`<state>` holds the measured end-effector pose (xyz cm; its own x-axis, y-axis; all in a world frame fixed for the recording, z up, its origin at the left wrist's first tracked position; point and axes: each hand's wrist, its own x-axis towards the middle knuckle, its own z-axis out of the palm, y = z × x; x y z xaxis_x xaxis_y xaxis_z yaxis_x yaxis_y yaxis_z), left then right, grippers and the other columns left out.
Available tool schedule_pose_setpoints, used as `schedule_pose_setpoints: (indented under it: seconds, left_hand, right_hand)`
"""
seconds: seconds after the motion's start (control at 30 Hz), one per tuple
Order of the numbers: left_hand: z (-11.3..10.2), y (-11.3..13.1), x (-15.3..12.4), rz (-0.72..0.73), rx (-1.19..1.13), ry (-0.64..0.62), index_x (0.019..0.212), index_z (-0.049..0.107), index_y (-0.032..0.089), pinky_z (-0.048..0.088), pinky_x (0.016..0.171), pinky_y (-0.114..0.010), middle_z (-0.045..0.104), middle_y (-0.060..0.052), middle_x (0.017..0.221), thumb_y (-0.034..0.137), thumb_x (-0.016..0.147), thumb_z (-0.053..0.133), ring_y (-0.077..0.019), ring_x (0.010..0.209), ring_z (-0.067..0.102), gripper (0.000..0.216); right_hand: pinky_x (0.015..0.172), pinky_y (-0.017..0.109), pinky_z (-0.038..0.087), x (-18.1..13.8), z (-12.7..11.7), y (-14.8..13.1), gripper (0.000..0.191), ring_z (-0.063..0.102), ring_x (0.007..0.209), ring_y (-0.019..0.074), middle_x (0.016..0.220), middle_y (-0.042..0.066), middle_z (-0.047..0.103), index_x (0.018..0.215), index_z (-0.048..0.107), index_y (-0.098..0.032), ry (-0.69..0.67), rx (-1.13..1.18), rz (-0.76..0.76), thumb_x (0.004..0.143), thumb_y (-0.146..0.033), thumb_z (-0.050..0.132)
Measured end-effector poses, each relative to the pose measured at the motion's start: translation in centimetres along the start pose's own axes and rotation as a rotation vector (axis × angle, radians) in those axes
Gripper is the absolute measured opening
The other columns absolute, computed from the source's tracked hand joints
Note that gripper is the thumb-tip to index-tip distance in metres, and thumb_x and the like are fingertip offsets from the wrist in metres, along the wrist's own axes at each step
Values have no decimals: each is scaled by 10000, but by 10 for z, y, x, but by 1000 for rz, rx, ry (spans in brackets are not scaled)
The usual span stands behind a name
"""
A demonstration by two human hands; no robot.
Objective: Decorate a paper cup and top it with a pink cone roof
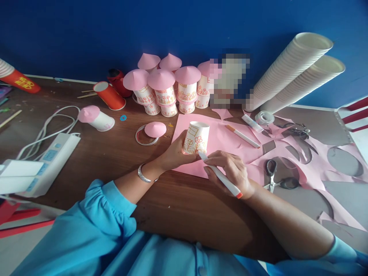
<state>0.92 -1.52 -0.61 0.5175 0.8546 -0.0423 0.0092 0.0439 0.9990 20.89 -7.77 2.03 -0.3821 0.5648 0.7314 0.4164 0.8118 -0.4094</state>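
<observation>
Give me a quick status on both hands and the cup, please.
Left hand holds decorated paper cup. Right hand holds marker, tip at cup wall. Scissors lie apart, to the right.

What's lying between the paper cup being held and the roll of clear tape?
In the head view, a white pen with an orange end lies on the pink paper between cup and tape roll; a small white tube sits beside the roll.
</observation>
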Motion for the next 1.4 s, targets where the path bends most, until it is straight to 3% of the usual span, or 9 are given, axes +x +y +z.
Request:
schedule_pose_setpoints:
  seconds: [0.57, 1.17, 1.4]
  left_hand:
    - [-1, 4, -1, -12, 3, 5, 1267, 517, 207, 590, 896, -430, 677, -98, 1152, 509, 709, 906, -293, 1088, 676, 744]
    - [3, 4, -1, -17, -20, -1, 1231, 501, 188, 572, 916, -415, 672, -85, 1128, 435, 685, 929, -253, 1038, 673, 736]
    - [3, 0, -1, -27, 16, -1, 1230, 498, 202, 582, 909, -421, 690, -95, 1150, 484, 680, 923, -282, 1070, 687, 750]
  right_hand:
    - [528, 271, 551, 2, -3, -3, 265, 667, 596, 161, 746, 7, 662, 1087, 593, -207, 79, -26, 9, 894, -26, 612]
    - [536, 275, 538, 0, 1, -2, 248, 671, 613, 165, 770, 18, 679, 1097, 582, -216, 17, -31, -19, 914, -52, 619]
    - [562, 281, 552, -2, 2, -1, 284, 693, 629, 178, 790, 23, 700, 1115, 594, -217, 14, -24, -7, 894, -41, 627]
